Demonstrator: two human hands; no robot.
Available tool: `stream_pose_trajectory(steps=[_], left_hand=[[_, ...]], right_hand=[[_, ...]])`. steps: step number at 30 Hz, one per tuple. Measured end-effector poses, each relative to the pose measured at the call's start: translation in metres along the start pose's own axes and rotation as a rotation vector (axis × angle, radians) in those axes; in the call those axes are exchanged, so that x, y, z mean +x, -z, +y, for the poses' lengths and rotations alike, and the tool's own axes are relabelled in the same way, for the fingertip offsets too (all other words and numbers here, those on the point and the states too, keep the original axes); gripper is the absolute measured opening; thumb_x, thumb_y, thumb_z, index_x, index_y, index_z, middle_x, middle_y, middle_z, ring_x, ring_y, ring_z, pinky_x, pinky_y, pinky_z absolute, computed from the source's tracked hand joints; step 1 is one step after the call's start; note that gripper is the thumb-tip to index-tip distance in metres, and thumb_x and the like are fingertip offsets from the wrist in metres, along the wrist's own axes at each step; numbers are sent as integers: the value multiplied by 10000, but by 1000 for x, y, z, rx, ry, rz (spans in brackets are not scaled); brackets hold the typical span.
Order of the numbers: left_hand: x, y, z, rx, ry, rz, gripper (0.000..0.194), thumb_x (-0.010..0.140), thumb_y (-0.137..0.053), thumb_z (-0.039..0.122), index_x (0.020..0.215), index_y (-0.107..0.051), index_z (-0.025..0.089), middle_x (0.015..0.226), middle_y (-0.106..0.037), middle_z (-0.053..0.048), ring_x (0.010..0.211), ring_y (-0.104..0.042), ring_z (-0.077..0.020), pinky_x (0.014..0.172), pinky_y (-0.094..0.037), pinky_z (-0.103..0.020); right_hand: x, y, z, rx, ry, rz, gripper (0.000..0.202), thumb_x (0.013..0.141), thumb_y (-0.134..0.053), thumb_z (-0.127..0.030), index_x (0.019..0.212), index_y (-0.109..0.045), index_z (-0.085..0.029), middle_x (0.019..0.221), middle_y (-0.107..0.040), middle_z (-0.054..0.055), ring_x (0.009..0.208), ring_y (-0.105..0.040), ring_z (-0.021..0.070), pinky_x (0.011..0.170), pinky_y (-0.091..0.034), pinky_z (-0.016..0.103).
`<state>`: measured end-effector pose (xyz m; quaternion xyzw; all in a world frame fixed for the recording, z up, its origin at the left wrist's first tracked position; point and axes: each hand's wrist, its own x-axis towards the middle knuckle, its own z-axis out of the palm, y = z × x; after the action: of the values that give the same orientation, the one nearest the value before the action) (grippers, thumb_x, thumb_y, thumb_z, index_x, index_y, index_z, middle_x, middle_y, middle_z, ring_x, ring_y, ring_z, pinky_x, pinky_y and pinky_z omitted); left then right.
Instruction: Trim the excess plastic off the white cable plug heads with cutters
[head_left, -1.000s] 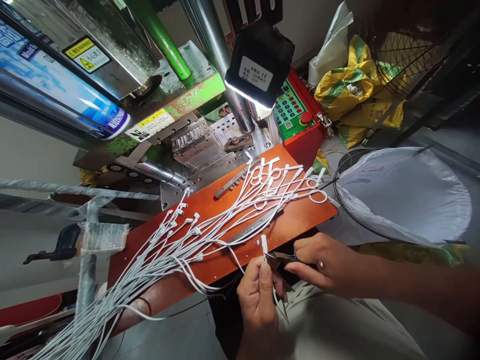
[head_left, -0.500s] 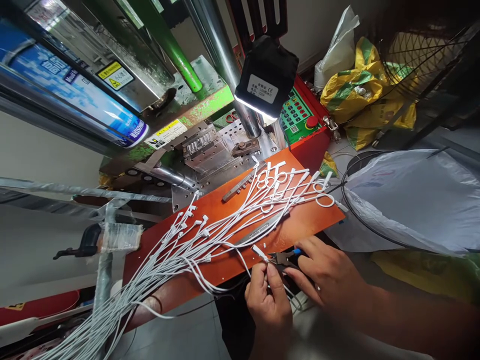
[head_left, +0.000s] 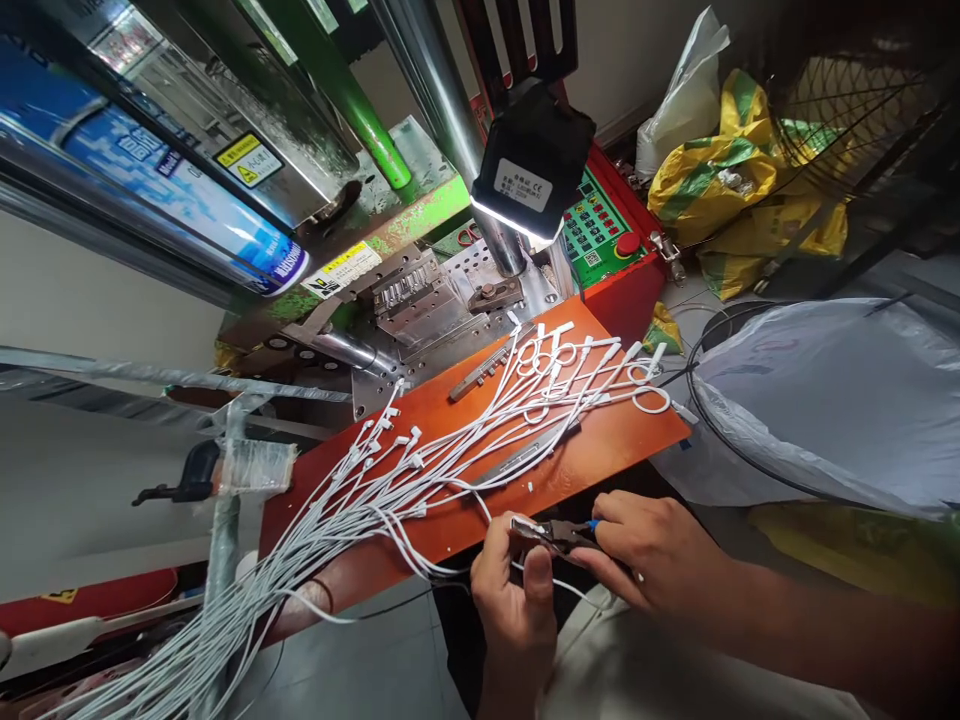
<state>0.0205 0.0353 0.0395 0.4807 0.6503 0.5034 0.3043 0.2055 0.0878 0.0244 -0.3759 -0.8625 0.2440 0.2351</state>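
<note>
Black lamp (head_left: 555, 135) glaring white; orange board (head_left: 604, 445) brightly lit; upper right murky.

Between the left hand (head_left: 514, 592) and the pliers (head_left: 561, 534), most of the white piece (head_left: 529, 528) is covered, so its shape cannot be made out. The right hand (head_left: 651, 545) hides nearly all of the pliers' handles. The right forearm (head_left: 817, 615) runs out past the right edge, which also crops the white bag (head_left: 817, 390). The bottom edge cuts off the cable bundle (head_left: 311, 545) at left. Small print on the lamp (head_left: 534, 160) and key markings on the control panel (head_left: 592, 225) are too tiny to read
</note>
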Motion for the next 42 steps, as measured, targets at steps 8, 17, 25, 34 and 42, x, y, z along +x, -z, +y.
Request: stream_pose_trajectory(steps=[8,17,25,34,42], left_hand=[[11,9,-4,54,-106,-139,372,1133,-603,388,814,-666,209,756,-626,-12,678,-599,-170,673,-457,-274],[13,15,-5,6,-20,-271,391,1131,-621,394,798,-667,195,743,-619,-12,672,-585,-161,679,-458,-280],[12,11,-12,-291,58,-298,361,1125,-644,401,853,-738,184,755,-624,-17,667,-634,-160,666,-489,-280],[11,-14,-22,-650,149,-256,341,1100,-690,434,863,-702,190,767,-594,-1,698,-565,-138,702,-517,-253],[9,-23,-24,-638,57,-157,300,1121,-646,429,934,-703,202,908,-638,-26,862,-734,-200,814,-605,-319]], right_hand=[[-4,-1,6,-65,18,151,548,1196,-436,-417,741,-645,-196,868,-668,82,808,-609,221,655,-389,343],[-10,0,15,27,52,144,588,1213,-384,-439,759,-660,-184,883,-674,86,800,-594,208,679,-407,328],[-5,4,23,866,-222,-373,699,1142,-478,-664,645,-576,-183,659,-535,-14,602,-425,122,593,-307,299],[-2,19,25,753,-210,-363,622,1144,-476,-603,712,-621,-180,736,-579,6,647,-474,135,628,-333,304],[-16,25,26,-8,-2,-81,351,1094,-640,-358,784,-668,-197,868,-633,52,761,-559,198,629,-288,342]])
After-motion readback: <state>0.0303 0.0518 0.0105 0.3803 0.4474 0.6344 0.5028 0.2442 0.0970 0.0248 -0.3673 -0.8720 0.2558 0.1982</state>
